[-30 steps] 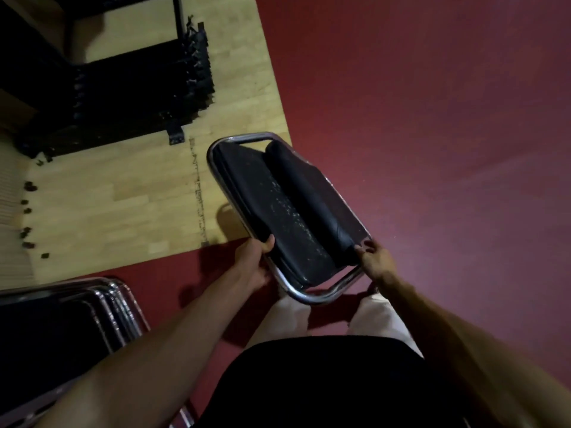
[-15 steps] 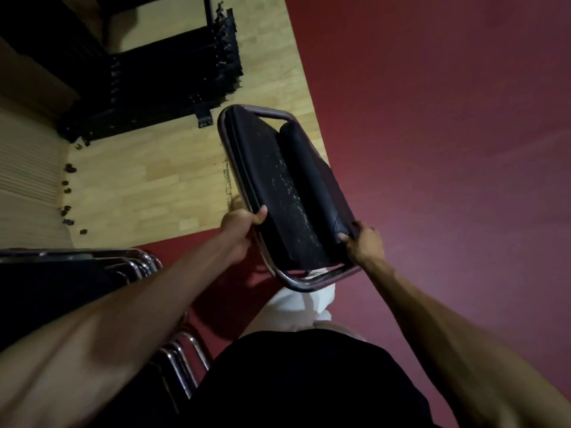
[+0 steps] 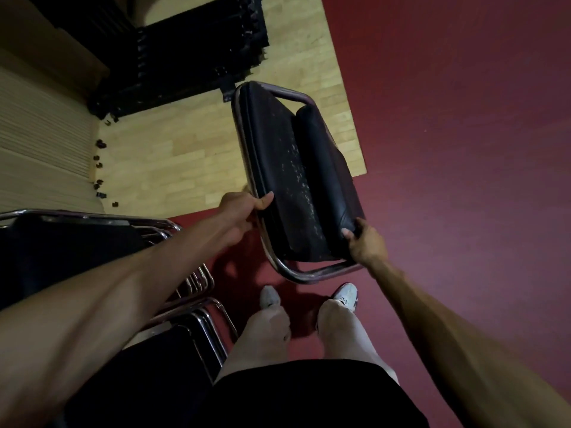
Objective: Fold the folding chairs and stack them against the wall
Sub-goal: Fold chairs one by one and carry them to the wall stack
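Though dim, folded chair (image 3: pixel 287 180) in left hand (image 3: pixel 238 213) and right hand (image 3: pixel 367 247) — fingers (image 3: pixel 265 201) round its edges, tips hidden.

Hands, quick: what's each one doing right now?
Left hand: grips the chair by its left frame rail.
Right hand: grips the same chair's right edge.

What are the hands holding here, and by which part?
One black folding chair, carried off the floor: the left hand grips its left side edge, the right hand grips its near right corner.
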`<act>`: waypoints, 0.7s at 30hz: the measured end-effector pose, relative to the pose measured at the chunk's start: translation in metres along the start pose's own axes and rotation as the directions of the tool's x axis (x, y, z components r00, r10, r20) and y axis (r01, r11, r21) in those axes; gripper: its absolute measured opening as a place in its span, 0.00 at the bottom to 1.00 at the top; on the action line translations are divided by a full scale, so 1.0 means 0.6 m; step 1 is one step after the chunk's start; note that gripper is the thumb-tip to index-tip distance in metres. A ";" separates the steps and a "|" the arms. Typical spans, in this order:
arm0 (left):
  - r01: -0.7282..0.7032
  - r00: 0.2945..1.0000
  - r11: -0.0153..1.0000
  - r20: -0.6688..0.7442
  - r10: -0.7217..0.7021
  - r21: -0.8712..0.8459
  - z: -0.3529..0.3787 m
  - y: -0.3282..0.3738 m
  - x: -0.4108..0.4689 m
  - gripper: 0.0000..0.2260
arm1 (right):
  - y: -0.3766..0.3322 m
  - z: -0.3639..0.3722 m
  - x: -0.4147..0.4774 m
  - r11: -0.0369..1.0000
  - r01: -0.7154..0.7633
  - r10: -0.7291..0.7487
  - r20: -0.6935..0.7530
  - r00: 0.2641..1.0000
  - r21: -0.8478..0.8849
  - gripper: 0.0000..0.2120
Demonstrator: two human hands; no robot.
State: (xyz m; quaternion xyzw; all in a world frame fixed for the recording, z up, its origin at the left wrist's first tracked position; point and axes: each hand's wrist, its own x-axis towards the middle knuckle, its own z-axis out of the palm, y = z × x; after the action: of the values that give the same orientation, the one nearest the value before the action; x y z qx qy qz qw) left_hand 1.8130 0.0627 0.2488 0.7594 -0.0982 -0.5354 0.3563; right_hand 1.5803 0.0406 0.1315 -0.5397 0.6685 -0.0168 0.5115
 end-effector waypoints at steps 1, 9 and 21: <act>-0.003 1.000 1.000 0.008 0.003 0.001 -0.016 0.001 0.002 0.10 | -0.007 0.019 -0.009 1.000 0.004 -0.004 -0.002 1.000 0.020 0.28; 0.016 0.998 1.000 0.053 -0.017 0.024 -0.217 -0.028 0.046 0.10 | -0.094 0.194 -0.068 0.999 0.001 0.000 -0.005 1.000 0.032 0.28; -0.021 1.000 1.000 0.006 0.021 -0.001 -0.639 -0.101 0.125 0.16 | -0.310 0.550 -0.131 0.994 0.055 -0.053 0.024 0.998 -0.095 0.26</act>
State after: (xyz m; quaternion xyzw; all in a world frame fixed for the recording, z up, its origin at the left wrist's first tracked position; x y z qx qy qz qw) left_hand 2.1680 0.2343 0.2202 0.7565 -0.1069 -0.5340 0.3621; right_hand 1.9349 0.1959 0.1335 -0.5815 0.6483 0.0072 0.4914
